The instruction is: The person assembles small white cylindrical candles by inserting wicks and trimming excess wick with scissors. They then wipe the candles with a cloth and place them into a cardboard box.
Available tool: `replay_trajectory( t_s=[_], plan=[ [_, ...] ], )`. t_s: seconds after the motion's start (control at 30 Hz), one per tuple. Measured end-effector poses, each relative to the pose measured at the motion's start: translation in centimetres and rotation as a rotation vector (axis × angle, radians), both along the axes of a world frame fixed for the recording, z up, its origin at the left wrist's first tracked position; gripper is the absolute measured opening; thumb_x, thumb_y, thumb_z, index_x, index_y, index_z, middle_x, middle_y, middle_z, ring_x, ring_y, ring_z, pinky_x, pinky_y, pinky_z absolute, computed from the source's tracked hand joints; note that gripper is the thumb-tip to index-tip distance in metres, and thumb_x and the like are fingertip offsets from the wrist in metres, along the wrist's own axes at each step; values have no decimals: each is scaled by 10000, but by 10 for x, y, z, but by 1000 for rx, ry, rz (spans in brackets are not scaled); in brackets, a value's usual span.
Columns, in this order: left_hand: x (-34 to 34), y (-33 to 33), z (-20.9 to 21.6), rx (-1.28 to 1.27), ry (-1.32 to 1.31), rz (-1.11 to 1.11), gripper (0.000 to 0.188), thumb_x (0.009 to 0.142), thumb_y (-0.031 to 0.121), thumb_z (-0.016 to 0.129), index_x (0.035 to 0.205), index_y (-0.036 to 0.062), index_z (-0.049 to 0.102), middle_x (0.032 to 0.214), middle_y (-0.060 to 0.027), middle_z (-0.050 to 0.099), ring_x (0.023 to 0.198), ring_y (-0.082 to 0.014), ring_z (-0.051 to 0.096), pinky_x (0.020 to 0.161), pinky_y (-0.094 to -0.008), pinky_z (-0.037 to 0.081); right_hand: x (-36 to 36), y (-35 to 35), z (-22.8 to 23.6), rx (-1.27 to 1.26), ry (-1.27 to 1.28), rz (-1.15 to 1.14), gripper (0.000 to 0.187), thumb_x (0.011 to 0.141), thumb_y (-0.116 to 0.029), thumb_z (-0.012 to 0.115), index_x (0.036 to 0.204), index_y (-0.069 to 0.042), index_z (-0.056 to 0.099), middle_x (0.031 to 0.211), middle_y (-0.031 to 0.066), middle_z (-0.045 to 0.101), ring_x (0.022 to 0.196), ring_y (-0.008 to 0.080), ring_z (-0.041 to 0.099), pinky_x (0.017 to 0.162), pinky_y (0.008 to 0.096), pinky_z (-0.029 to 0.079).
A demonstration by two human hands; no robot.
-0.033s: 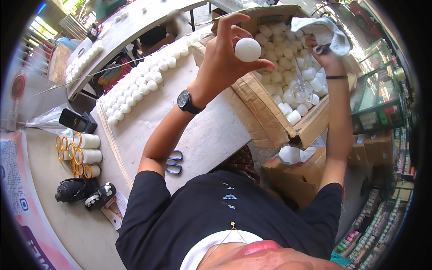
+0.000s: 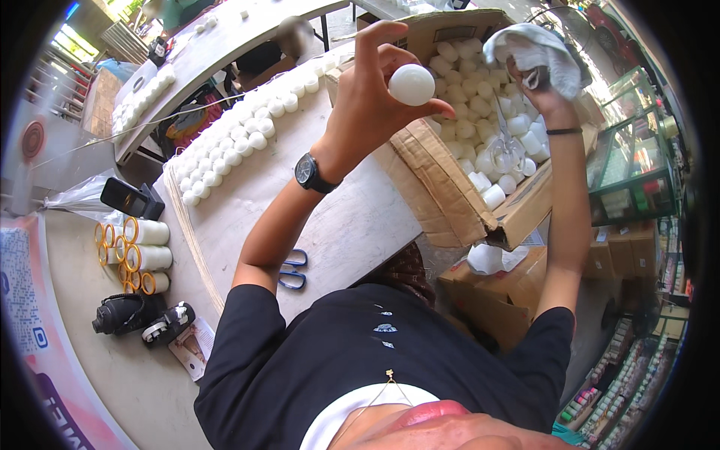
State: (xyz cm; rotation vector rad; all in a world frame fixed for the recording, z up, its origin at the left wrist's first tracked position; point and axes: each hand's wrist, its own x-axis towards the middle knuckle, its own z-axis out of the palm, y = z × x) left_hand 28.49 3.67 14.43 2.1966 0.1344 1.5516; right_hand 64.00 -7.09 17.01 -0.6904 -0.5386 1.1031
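Note:
My left hand [image 2: 367, 97], a dark watch on its wrist, holds up a small white cylinder [image 2: 412, 85], its round face toward me, between thumb and curled fingers. My right hand [image 2: 541, 94] grips a pale, crumpled cloth [image 2: 536, 52] over the far right of an open cardboard box [image 2: 442, 184]. Many similar white cylinders [image 2: 469, 105] fill the box, and a clear plastic piece [image 2: 504, 146] lies on top of them. Left of my left forearm, several rows of white cylinders [image 2: 229, 154] stand on the white table [image 2: 352, 217].
Blue-handled scissors [image 2: 292, 268] lie near the table's front edge. Further left are a phone on a stand [image 2: 131, 199], white rolls with yellow rims [image 2: 150, 246] and a black bottle [image 2: 129, 313]. A green-framed glass case [image 2: 630, 150] stands right of the box, with cardboard boxes [image 2: 517, 281] below.
The cloth in my right hand has shifted slightly and changed its folds. My left hand stays almost in place with the white cylinder; the whole view has shifted a little.

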Motion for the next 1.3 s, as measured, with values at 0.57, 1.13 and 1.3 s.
replay_trajectory(
  t_s=[0.57,1.13,1.3],
  plan=[
    [-50,-25,-3,-136,-28,40,531,687,222,905,1075,-3,620,1207,-106,605,866,-155,710,712,-259,639,-64,4,-2,63,-1739,-284,457,947,-91,619,1380,10,518,1311,97,600,1226,185,574,1044,320,447],
    [-142,-10,-231,-557,654,439,434,848,210,769,1199,31,589,1113,-183,582,1053,-364,549,914,-439,459,-122,19,10,-345,-481,68,328,1001,-482,519,1148,-206,618,1026,-37,671,925,69,625,726,276,486],
    [-132,-17,-200,-331,791,629,623,832,195,765,1363,39,479,1369,-226,419,1221,-403,452,1036,-469,412,-126,15,14,-346,-429,109,353,959,-400,593,1205,-146,600,1116,4,651,1031,137,639,837,376,549]
  ],
)
